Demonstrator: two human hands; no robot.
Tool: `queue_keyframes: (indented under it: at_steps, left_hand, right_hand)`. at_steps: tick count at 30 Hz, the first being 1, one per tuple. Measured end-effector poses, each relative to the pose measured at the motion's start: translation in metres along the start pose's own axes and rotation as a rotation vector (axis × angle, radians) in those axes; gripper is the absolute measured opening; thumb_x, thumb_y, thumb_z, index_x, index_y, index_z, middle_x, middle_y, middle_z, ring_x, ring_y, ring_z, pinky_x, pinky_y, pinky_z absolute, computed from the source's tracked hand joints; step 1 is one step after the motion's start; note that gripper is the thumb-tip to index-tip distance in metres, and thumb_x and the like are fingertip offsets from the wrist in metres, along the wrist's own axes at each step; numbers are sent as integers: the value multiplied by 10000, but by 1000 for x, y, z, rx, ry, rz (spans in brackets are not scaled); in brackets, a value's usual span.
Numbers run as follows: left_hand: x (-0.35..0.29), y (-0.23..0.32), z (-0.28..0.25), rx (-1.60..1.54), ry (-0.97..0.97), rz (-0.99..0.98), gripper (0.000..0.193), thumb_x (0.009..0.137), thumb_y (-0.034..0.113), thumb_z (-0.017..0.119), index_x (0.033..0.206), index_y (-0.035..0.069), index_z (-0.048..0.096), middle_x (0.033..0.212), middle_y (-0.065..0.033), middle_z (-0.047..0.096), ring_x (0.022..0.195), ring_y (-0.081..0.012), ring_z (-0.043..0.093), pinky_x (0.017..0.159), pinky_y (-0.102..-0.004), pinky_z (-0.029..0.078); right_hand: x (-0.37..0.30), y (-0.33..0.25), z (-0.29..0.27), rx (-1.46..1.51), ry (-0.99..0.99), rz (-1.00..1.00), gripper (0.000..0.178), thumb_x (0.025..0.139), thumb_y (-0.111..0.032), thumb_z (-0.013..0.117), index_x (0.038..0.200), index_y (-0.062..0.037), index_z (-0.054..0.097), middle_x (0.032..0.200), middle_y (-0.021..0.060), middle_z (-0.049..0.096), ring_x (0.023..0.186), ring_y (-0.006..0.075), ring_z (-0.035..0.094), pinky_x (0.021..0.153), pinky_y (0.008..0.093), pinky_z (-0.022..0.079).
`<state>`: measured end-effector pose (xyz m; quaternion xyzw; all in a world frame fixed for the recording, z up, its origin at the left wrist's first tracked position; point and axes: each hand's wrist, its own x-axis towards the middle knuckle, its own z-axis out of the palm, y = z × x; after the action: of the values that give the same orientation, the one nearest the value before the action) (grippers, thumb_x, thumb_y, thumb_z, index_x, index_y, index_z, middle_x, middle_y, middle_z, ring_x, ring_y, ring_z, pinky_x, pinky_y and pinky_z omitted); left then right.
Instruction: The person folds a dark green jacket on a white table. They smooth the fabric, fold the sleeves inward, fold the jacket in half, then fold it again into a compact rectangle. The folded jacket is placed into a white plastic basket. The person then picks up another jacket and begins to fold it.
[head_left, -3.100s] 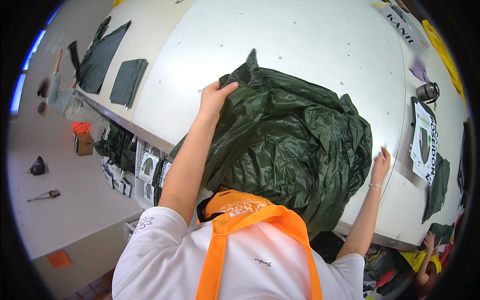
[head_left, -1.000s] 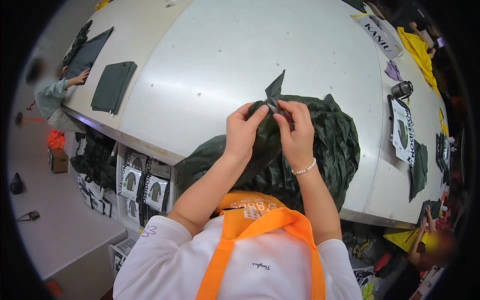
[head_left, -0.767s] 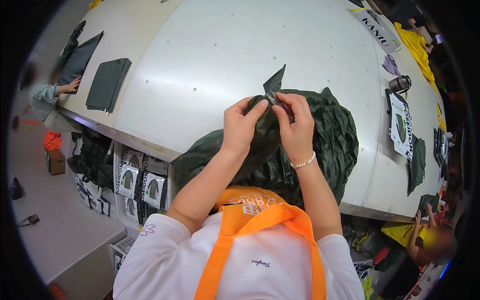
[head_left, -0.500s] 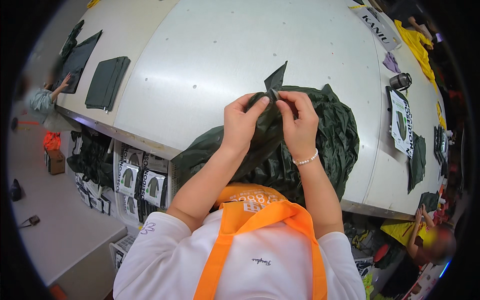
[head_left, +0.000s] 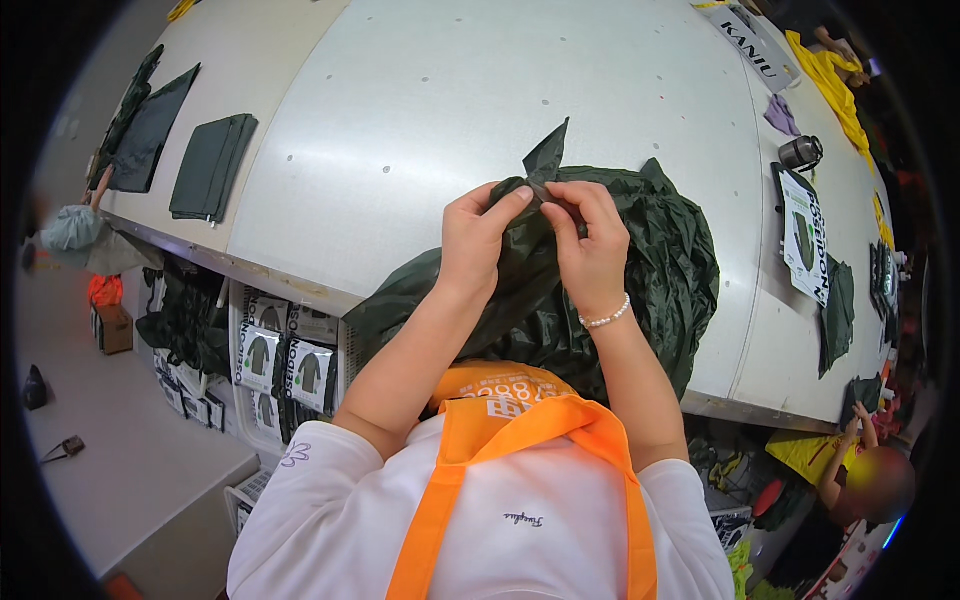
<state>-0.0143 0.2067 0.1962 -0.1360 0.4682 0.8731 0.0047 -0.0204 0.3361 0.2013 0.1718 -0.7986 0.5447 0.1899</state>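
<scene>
A crumpled dark green garment of thin, shiny fabric (head_left: pixel 660 250) lies on the pale table in front of me and hangs toward my body. My left hand (head_left: pixel 478 230) pinches its fabric between thumb and forefinger. Close beside it, my right hand (head_left: pixel 590 240), with a beaded bracelet at the wrist, pinches the same garment, fingers curled in. Between the two hands a pointed flap of the fabric sticks up and away from me. What exactly lies under the fingertips is too small to make out.
Folded dark green pieces (head_left: pixel 213 167) lie at the table's left. A lidded cup (head_left: pixel 800 153), printed packages (head_left: pixel 800 235) and yellow cloth (head_left: pixel 830 85) lie on the right. Below the left edge stands a white basket (head_left: pixel 240 400) of packaged garments. Co-workers stand at both sides.
My right hand's fingertips have drawn slightly down and left, and its fingers curl in more on the fabric. My left hand keeps its pinch, shifted slightly left.
</scene>
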Motion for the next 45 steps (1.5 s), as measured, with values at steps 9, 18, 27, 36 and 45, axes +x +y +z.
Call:
queue_keyframes:
  at_steps: [9, 18, 27, 36, 45]
  left_hand:
    - [-3, 1, 3, 44, -6, 44, 119, 808, 65, 669, 886, -25, 663, 779, -18, 646, 699, -69, 574, 645, -203, 457]
    - [-6, -2, 10, 637, 45, 589, 112, 765, -14, 692, 875, -12, 678, 836, -42, 667, 757, -84, 595, 681, -209, 466]
    - [-8, -5, 9, 663, 15, 680, 134, 740, -39, 689, 867, 2, 676, 834, -72, 662, 755, -128, 617, 679, -231, 474]
    - [1, -6, -2, 960, 32, 1138, 286, 588, -84, 665, 843, 43, 667, 799, -98, 649, 711, -240, 635, 610, -290, 501]
    - [-2, -4, -5, 1056, 7, 1260, 378, 485, -85, 613, 826, 69, 668, 793, -62, 644, 666, -229, 613, 558, -307, 482]
  right_hand:
    - [2, 3, -7, 125, 43, 107, 166, 835, -31, 627, 993, 16, 607, 909, 60, 588, 710, 120, 577, 616, 231, 475]
    - [15, -18, -35, -251, -121, -50, 179, 826, -104, 664, 961, -11, 593, 848, 103, 586, 652, 214, 596, 576, 290, 490]
    - [16, -14, -30, -318, -155, -122, 147, 820, -100, 661, 920, -16, 593, 841, 112, 601, 660, 258, 612, 574, 315, 497]
    - [28, -27, -47, -408, -287, -121, 170, 833, -148, 649, 923, -15, 591, 871, 111, 602, 717, 275, 611, 613, 331, 498]
    - [37, -42, -51, -603, -446, -122, 176, 857, -204, 612, 895, -33, 591, 849, 109, 597, 722, 302, 606, 620, 362, 495]
